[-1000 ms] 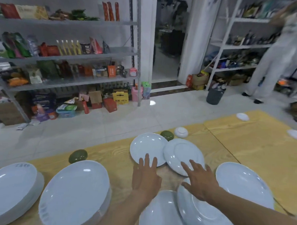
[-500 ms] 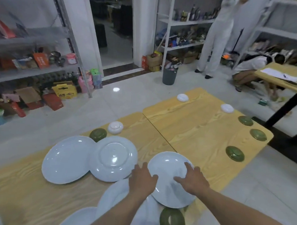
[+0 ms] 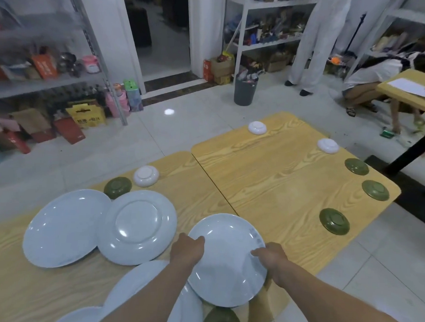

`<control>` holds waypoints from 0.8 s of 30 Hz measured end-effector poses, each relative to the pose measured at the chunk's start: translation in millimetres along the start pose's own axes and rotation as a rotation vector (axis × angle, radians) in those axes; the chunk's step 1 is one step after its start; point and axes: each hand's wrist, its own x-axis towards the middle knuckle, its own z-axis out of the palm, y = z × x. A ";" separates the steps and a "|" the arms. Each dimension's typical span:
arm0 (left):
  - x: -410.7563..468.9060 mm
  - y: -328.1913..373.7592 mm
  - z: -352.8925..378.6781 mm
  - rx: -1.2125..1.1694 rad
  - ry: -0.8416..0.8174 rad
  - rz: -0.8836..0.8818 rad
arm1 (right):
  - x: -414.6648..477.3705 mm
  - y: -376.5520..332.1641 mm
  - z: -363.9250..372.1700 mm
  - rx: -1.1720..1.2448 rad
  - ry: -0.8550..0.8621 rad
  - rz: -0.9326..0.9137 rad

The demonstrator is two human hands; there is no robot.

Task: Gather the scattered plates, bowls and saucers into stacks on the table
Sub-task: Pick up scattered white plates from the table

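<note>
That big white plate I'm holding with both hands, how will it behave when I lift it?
The white plate looks like glossy glazed ceramic: probably rigid, fairly heavy, and breakable. The shine suggests slippery rims, so grip firmly.

Markings in view: none legible.

A short row of grey printed characters stands on the rim of the white plate (image 3: 226, 266), just past the fingers (image 3: 257, 252) of the right hand (image 3: 274, 259), on the far side of them; it is too blurred to read. Well beyond the fingers of the left hand (image 3: 187, 251), up and to their left, a yellow carton (image 3: 85, 116) on the floor carries a dark emblem above one row of dark characters, too small to read. Just beside it, a red carton (image 3: 68, 129) bears a small white mark, unreadable.
</note>
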 end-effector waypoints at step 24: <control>-61.7 -202.5 -366.7 -0.371 0.474 -0.075 | -230.6 -139.1 318.8 -0.066 -0.300 -0.418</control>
